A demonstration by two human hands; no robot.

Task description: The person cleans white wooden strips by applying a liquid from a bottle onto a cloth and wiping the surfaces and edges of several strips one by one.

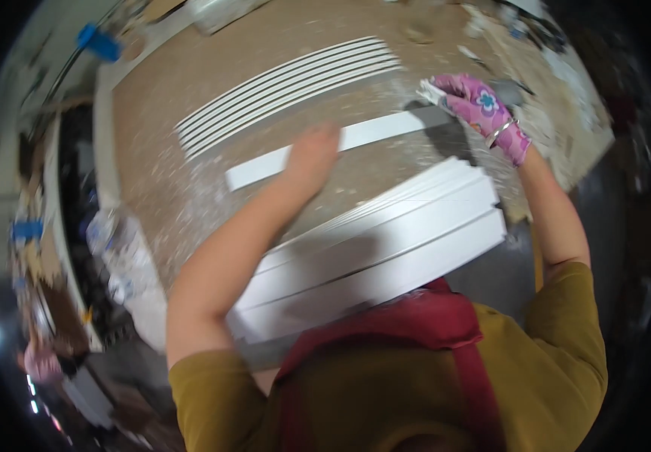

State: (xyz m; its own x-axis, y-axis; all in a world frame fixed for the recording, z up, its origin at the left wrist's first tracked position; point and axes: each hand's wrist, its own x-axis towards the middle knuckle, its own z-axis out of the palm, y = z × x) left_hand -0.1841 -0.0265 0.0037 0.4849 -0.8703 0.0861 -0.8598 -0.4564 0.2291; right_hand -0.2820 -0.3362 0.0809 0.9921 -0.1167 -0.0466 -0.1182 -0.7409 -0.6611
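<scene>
A single long white strip lies across the brown work table, its right end in shadow. My left hand, bare, rests over the strip left of its middle; motion blurs the fingers. Above the strip's right end is my right hand, in a pink flowered glove with a band at the wrist. Its fingers are pinched together around something small and whitish, too blurred to name. Beyond the single strip, several narrow white strips lie side by side with dark gaps between them.
Nearest my body, a fanned stack of wide white strips lies along the table's front. White smears mark the brown tabletop. Crumpled plastic hangs at the left edge. A blue object stands far left; a small tool lies far right.
</scene>
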